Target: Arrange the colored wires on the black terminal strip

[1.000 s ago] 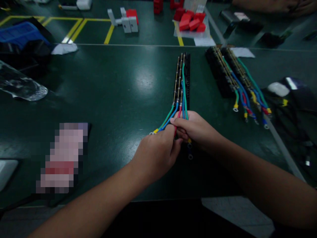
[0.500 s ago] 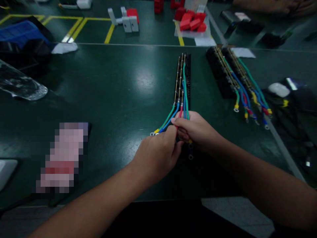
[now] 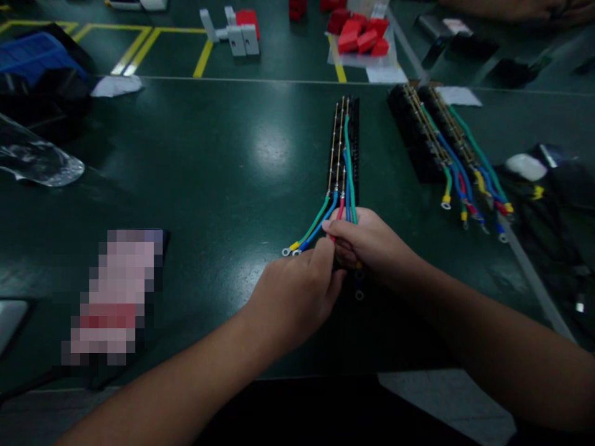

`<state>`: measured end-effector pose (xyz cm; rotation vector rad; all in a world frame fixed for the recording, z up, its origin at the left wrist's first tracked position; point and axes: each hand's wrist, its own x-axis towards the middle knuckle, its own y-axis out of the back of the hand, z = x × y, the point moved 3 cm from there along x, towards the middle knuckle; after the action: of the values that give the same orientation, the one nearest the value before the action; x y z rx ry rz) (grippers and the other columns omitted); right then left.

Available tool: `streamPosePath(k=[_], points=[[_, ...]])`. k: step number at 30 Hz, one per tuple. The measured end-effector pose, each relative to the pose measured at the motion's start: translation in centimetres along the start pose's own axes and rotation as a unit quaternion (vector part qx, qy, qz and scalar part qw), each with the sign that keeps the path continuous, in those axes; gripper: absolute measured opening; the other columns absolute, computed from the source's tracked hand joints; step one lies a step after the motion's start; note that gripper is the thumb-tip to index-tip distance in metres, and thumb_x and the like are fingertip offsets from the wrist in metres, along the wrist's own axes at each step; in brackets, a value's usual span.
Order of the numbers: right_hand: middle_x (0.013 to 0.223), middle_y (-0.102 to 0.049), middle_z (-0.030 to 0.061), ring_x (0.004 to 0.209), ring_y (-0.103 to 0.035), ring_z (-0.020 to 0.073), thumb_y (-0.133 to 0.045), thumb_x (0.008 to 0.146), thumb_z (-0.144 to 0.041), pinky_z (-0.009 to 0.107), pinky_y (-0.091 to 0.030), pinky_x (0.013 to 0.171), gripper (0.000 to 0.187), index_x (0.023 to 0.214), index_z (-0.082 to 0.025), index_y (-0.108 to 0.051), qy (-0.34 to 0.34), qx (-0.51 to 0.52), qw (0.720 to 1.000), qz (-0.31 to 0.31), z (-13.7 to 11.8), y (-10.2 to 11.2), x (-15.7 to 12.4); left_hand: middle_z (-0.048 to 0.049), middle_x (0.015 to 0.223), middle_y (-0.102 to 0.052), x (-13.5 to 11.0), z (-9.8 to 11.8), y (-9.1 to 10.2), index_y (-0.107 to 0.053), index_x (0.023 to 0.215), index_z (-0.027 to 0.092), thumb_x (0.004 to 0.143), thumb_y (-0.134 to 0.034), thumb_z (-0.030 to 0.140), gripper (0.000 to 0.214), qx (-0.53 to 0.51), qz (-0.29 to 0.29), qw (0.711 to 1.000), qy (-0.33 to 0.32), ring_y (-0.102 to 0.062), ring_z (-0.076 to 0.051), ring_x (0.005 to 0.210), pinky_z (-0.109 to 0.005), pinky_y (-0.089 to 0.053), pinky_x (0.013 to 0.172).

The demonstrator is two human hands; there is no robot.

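Observation:
A black strip with brass rails (image 3: 341,142) lies on the green table, several coloured wires running from it toward me. My right hand (image 3: 360,238) is closed round the red wire (image 3: 341,207) and the green wire (image 3: 352,192) and blue wire beside it. Fingers of my left hand (image 3: 302,279) are pinched on the red wire's lower part, just left of the right hand; its end is hidden. A green and a blue wire with ring terminals (image 3: 292,250) stick out free above my left hand. Another ring terminal (image 3: 359,295) hangs below my right hand.
Two similar wired strips (image 3: 421,136) lie at the right. A phone-like blurred slab (image 3: 118,291) is at the left, with a clear plastic bag (image 3: 41,158) behind it. Red blocks (image 3: 362,37) and grey parts (image 3: 244,39) stand at the back; a person's arm (image 3: 520,9) shows top right.
Both hands stay almost in place on the wires. The view has shifted slightly, and my left hand sits a touch lower.

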<state>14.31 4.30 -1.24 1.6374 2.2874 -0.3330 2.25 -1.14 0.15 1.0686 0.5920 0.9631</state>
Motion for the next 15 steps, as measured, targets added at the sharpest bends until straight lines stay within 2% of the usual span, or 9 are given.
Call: streamPosePath(k=[15], points=[[0.041, -0.042, -0.0067, 0.034, -0.035, 0.0065, -0.056, 0.084, -0.021, 0.021, -0.026, 0.037, 0.025, 0.061, -0.019, -0.045, -0.001, 0.009, 1.000, 0.005, -0.10, -0.05, -0.04, -0.0063, 0.087, -0.068, -0.03, -0.07, -0.09, -0.039, 0.109, 0.018, 0.094, -0.044, 0.028, 0.019, 0.009, -0.009, 1.000, -0.005, -0.067, -0.024, 0.069, -0.030, -0.041, 0.049]])
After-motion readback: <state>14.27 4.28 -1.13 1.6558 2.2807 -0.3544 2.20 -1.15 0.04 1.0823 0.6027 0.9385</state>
